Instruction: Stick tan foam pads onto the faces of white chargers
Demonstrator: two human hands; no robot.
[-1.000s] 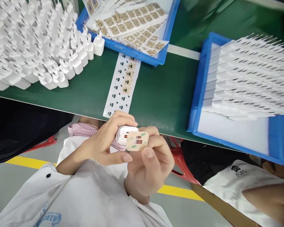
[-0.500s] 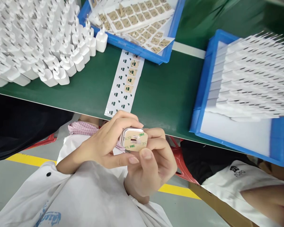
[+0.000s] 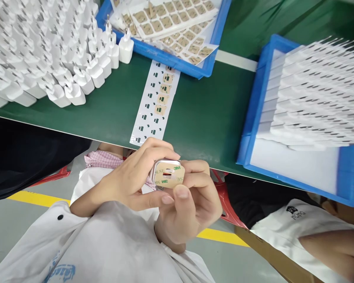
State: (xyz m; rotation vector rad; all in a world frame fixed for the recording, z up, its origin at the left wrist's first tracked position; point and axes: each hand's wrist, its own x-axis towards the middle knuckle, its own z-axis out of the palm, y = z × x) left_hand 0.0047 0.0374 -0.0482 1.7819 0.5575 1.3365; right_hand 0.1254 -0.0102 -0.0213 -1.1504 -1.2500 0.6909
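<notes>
Just off the table's near edge, my left hand [image 3: 135, 173] is closed around a white plug charger [image 3: 152, 171], its fingers over the top and its thumb below. A tan adhesive sticker [image 3: 161, 177] with green 3M print and a slot in the middle lies over the charger's end face. My right hand [image 3: 191, 204] pinches the sticker's lower right corner with the thumb on top; the fingertips behind are hidden. Whether the sticker is fully stuck down I cannot tell. Beyond the hands lies a white backing sheet [image 3: 149, 114] with several tan stickers along its right column.
Many white plug chargers [image 3: 73, 92] stand prongs up at the left. A blue tray [image 3: 191, 70] at the back holds sticker sheets [image 3: 165, 21]. At the right, another blue tray [image 3: 247, 145] holds rows of white chargers [image 3: 312, 98]. A person's sleeve [image 3: 295, 228] shows at lower right.
Almost nothing differs. My right hand and the sticker have shifted very slightly right, and both hands keep their hold. The table scene has shifted a few pixels with the camera.
</notes>
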